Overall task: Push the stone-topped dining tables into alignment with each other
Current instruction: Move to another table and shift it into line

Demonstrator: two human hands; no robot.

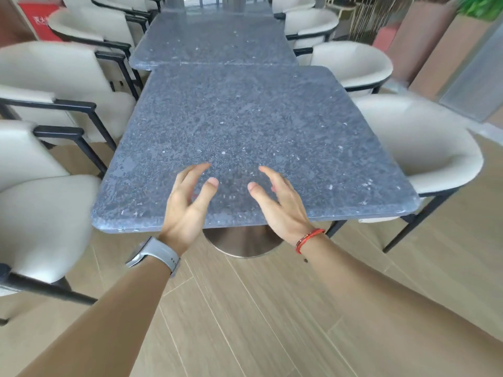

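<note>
The left hand (190, 202), grey watch (155, 254) on its wrist, and the right hand (280, 205), with a red bracelet (309, 239), are both released, fingers spread, over the near table (245, 118) at its front edge; contact cannot be told. That stone top meets the far table (212, 39) end to end but sits offset to the right. Cream chairs (424, 148) line both sides.

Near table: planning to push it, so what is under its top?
A round metal base on the wood floor shows below the near edge. The top hides the rest of the base.
</note>
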